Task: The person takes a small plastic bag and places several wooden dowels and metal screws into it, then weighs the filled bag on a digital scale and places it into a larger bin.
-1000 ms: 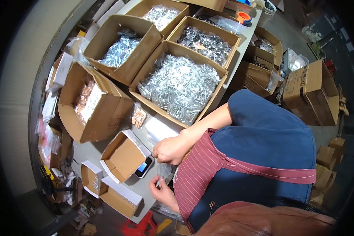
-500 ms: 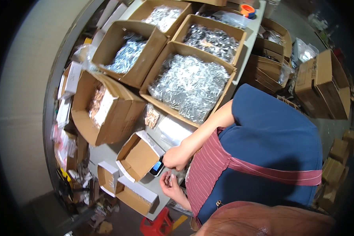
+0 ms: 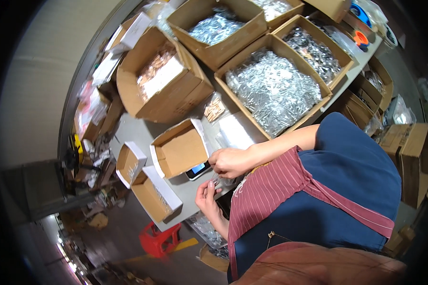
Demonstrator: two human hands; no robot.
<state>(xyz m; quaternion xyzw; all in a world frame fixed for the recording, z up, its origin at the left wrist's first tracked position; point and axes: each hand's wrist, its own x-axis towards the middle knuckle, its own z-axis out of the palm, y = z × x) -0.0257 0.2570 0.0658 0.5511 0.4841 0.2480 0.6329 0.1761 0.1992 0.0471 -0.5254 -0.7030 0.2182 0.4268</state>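
Observation:
My right hand [image 3: 230, 162] reaches in over the table's near edge, fingers curled down and pinched together. What they hold, if anything, is hidden. Just below it, my left hand [image 3: 208, 199] is turned up, with thumb and fingers drawn together around a small, thin, shiny piece that I cannot make out. The two hands nearly meet. Close by sits a small device with a lit blue screen [image 3: 198, 168], partly under an open shallow carton [image 3: 180, 148] that looks bare inside. Beside my right hand lies a stack of clear plastic bags [image 3: 235, 132].
Two small white-sided boxes [image 3: 130, 164] with some metal pins stand at the table corner. Behind are large cartons of bagged screws [image 3: 273, 90], dark hardware [image 3: 314, 54] and copper-coloured parts [image 3: 157, 71]. A small bag of copper-coloured pieces [image 3: 214, 108] lies between. A red stool [image 3: 160, 239] stands below.
The view has swung, so the table and cartons sit farther right and higher. My left hand's fingers have come up toward my right hand, with a thin shiny piece now visible at their tips.

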